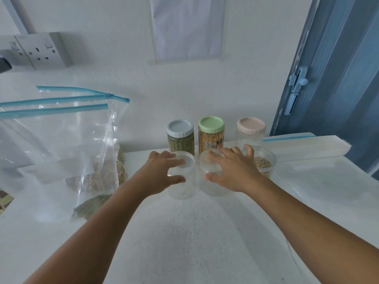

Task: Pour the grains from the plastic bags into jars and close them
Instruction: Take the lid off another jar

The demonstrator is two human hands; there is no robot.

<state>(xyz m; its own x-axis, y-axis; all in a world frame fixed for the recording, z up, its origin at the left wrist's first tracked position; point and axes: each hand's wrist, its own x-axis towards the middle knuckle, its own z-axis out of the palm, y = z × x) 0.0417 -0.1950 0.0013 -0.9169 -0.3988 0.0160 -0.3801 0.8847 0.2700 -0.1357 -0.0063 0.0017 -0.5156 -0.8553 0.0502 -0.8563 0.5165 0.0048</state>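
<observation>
Both forearms are reaching forward over the white worktop (205,242), and each is ending at an empty clear jar. The left hand (162,171) is curling round the left empty jar (182,185), thumb on the near side and fingers over its white lid, gripping it at the top. The right hand (231,171) is lying over the right empty jar (211,181) with its fingers spread and bent across the lid and the thumb against the near wall; it looks like a grip too, probably to steady or unscrew. Whether either lid is screwed tight I cannot tell.

Just beyond the right hand's fingertips an open jar (264,162) is sitting with pale grains in its bottom and no lid, likely waiting to be topped up or closed. Farther past both hands, three lidded jars are lining up against the wall: a grey-lidded jar (180,138) full of green grains, a green-lidded jar (211,136) full of yellow ones, and a pink-lidded jar (251,130) that looks empty. The full ones seem finished and pushed out of the way.

Well to the left of the left hand, plastic bags (67,144) with blue zip strips are standing with their mouths up, grains sitting in their bottoms, within reach for pouring. To the right of the right hand a flat emptied bag (328,177) is lying on the worktop.
</observation>
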